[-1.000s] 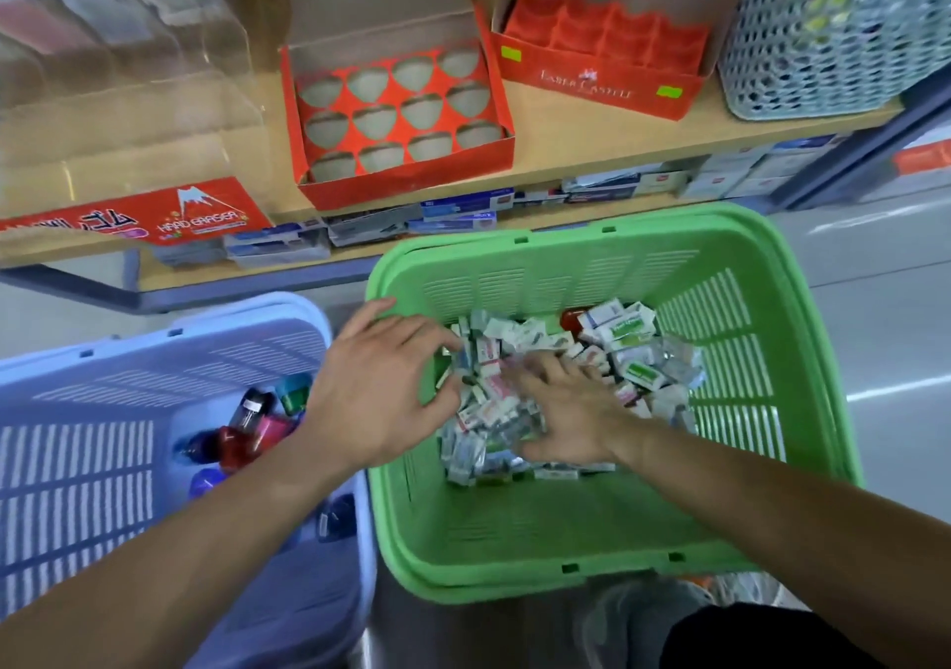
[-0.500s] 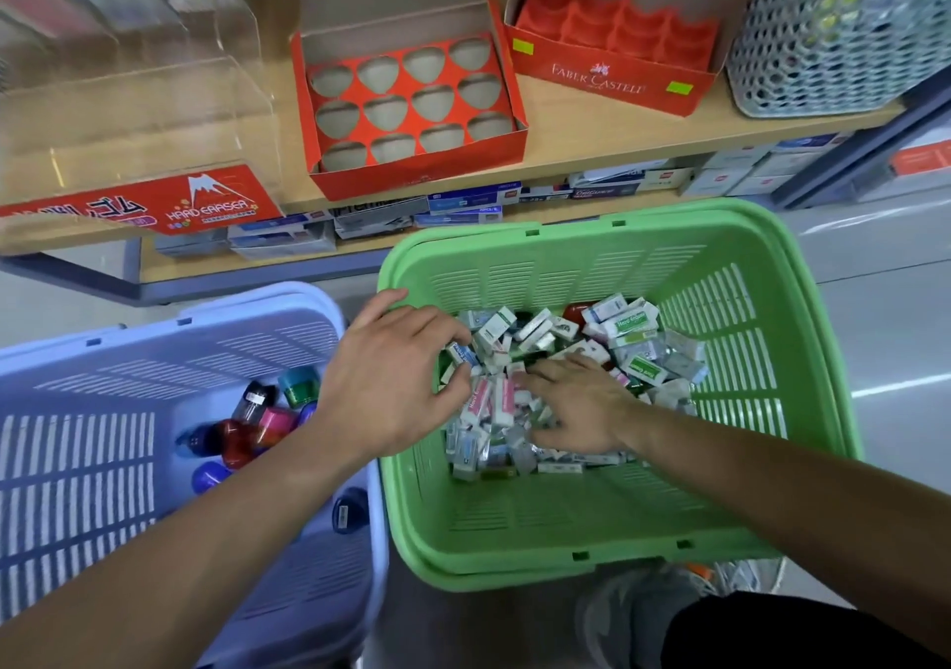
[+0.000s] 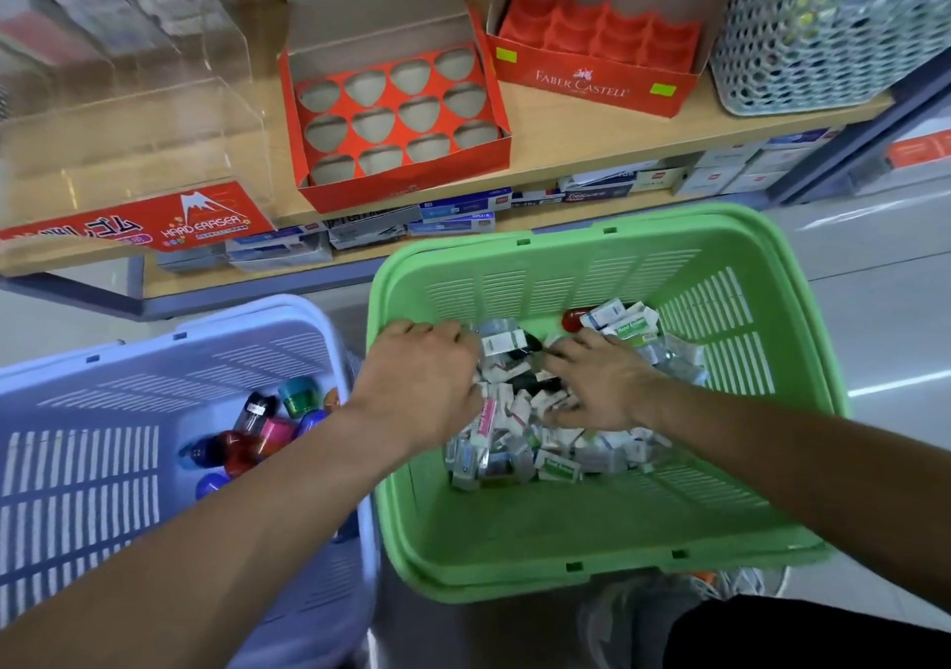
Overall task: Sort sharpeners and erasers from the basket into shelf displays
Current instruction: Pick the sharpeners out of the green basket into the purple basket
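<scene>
Shelf [image 3: 566, 138]: far side; the clear eraser case [image 3: 154, 117] stands at its left.
Green basket [image 3: 514, 581]: near right; the erasers [image 3: 556, 457] lie piled in its middle.
Left hand [image 3: 422, 385]: fingers bent down into the pile, tips hidden. I cannot tell if they hold any.
Right hand [image 3: 602, 385]: fingers spread flat on the pile.
Scoop: push both hands together, lift only erasers, and squeeze softly so none drop.

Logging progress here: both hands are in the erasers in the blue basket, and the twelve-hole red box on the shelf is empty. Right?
No. The head view shows the left hand and right hand in the erasers in the green basket, not the blue basket. The red box is indeed empty.
</scene>
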{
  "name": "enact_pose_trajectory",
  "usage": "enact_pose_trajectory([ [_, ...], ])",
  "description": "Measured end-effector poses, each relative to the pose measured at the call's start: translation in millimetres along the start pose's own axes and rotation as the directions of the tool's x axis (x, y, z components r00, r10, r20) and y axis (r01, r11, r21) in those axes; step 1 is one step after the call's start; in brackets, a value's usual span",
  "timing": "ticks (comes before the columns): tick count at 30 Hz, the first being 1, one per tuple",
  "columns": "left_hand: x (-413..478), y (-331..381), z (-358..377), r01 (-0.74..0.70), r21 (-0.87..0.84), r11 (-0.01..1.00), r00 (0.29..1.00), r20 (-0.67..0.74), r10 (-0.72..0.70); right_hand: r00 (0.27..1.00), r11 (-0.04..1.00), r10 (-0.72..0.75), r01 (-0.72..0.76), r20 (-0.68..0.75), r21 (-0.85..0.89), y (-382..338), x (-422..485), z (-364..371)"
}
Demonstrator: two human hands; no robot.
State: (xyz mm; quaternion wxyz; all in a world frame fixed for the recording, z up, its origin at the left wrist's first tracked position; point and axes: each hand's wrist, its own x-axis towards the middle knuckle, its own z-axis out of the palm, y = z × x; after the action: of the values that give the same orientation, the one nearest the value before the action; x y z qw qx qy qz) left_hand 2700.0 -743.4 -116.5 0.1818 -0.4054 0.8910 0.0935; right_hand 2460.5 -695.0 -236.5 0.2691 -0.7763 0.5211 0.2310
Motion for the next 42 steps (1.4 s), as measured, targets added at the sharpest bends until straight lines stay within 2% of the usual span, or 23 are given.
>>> enact_pose_trajectory([
  [3,41,32,10,0.051,-0.358,0.932,0.995,0.100,-0.016,0.998,1.000,-0.015,0.014,0.068,0.010,19,-9,-3],
  [5,69,49,35,0.116,-0.431,0.895,0.985,0.168,-0.046,0.998,0.995,-0.044,0.040,0.038,0.088,20,-19,0],
  [8,90,58,77,0.149,-0.419,0.896,0.974,0.220,-0.059,0.999,0.981,-0.025,0.029,-0.026,0.193,15,-24,4],
  [13,95,53,111,0.139,-0.271,0.952,0.979,0.179,-0.092,0.991,0.982,0.127,-0.119,-0.047,0.147,6,6,-3],
  [16,99,49,112,0.124,-0.248,0.961,0.989,0.111,-0.099,0.982,0.968,0.176,-0.160,-0.068,0.194,-5,18,5],
  [19,100,46,112,0.105,-0.275,0.956,0.995,0.033,-0.099,0.970,0.939,0.223,-0.187,-0.097,0.289,-6,23,13],
  [23,101,42,115,0.115,-0.370,0.922,0.993,0.074,-0.094,0.954,0.925,0.253,-0.190,-0.162,0.328,-7,27,19],
  [25,104,39,117,0.120,-0.393,0.912,0.990,0.117,-0.080,0.959,0.909,0.253,-0.191,-0.126,0.370,-6,29,17],
  [28,107,37,120,0.128,-0.343,0.931,0.983,0.168,-0.073,0.972,0.833,0.230,-0.171,-0.048,0.526,-2,28,17],
  [30,110,36,120,0.136,-0.345,0.929,0.978,0.195,-0.071,0.968,0.786,0.240,-0.147,-0.076,0.600,0,23,18],
  [33,113,36,119,0.135,-0.319,0.938,0.974,0.216,-0.067,0.942,0.681,0.315,-0.140,-0.114,0.718,6,15,12],
  [37,109,42,117,0.110,-0.249,0.962,0.985,0.157,-0.072,0.884,0.557,0.443,-0.141,-0.149,0.818,20,5,-3],
  [40,104,45,116,0.104,-0.232,0.967,0.994,0.064,-0.092,0.880,0.620,0.444,-0.167,-0.168,0.766,20,0,-8],
  [42,102,48,110,0.157,-0.296,0.942,0.987,0.025,-0.156,0.887,0.645,0.434,-0.184,-0.157,0.741,17,-1,-8],
])
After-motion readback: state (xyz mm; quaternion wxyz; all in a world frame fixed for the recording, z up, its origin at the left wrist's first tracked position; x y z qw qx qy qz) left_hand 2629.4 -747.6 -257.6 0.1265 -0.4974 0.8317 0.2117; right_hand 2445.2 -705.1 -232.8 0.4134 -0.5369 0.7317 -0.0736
